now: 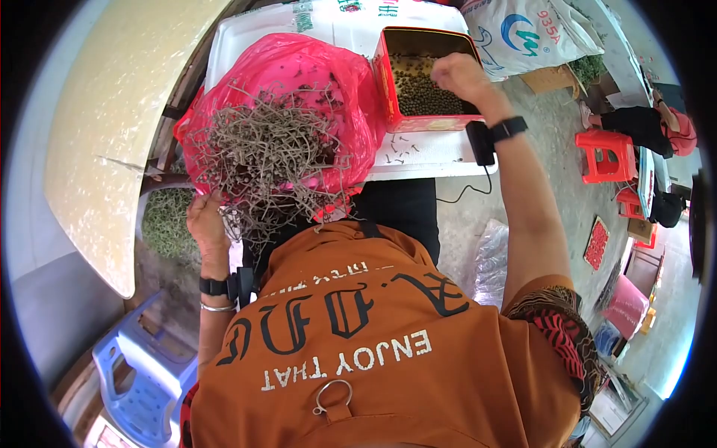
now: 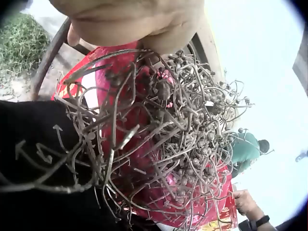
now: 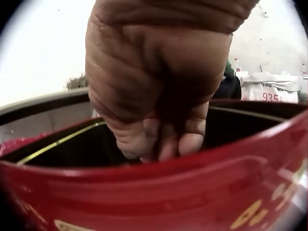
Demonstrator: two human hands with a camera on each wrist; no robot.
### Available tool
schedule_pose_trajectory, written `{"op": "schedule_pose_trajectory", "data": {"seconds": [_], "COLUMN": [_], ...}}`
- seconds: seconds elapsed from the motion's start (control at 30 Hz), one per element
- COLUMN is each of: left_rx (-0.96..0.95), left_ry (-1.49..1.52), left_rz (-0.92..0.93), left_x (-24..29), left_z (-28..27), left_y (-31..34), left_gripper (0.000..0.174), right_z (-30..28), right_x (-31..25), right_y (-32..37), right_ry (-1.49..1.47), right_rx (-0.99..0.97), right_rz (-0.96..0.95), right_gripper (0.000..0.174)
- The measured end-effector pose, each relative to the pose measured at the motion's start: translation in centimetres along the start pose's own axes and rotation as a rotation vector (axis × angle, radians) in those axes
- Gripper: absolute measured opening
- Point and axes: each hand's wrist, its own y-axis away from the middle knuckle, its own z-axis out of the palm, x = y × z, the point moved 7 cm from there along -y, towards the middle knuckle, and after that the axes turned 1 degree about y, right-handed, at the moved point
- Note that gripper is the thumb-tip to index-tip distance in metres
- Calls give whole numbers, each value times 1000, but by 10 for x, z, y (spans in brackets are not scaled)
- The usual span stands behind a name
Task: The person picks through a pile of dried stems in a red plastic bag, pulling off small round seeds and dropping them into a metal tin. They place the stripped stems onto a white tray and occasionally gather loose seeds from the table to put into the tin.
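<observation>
My left hand (image 1: 208, 224) is at the near left edge of a pink plastic bag (image 1: 361, 97), its fingers gripping some of the dried, twisted stems (image 1: 269, 149). These grey-brown stems with small round heads are heaped in the bag and spill over its near edge. In the left wrist view, stems run out from beneath the hand (image 2: 139, 21). My right hand (image 1: 464, 78) hangs over a red square tin (image 1: 441, 124), fingers curled down inside its rim. Small round brownish-green pellets (image 1: 426, 97) cover the tin's bottom. I cannot tell whether the right fingers hold any pellets.
Bag and tin stand on a white foam board (image 1: 407, 160) with a few loose stem bits. A printed white sack (image 1: 523, 37) lies beyond the tin. A blue plastic stool (image 1: 142, 373) is at the lower left, a red stool (image 1: 603, 157) at the right near another person.
</observation>
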Motion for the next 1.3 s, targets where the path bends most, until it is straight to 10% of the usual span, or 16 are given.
{"op": "schedule_pose_trajectory", "data": {"seconds": [0.5,0.63,0.73,0.83,1.2,1.3], "left_rx": [119,-164,-207,-165,-328,-189], "left_ry": [-576,-697,-711,-675,-1118,-657], "left_rz": [766,974,1001,962,813,1018], "left_x": [143,155,152,148,203,256], "left_z": [37,91,124,141,87,69], "left_y": [76,77,60,32,30,65], "left_gripper": [54,56,56,55,28,16], "right_z": [92,51,32,22,17,19], "right_x": [-3,-3,15,13,-54,-87], "right_y": [-25,-30,-10,7,28,30], "right_ry": [283,5,-696,-1063,-1767,-1812], "right_rx": [-402,-147,-71,19,85,52], "right_rz": [66,47,527,550,215,171], "right_gripper": [22,16,10,7,7,9]}}
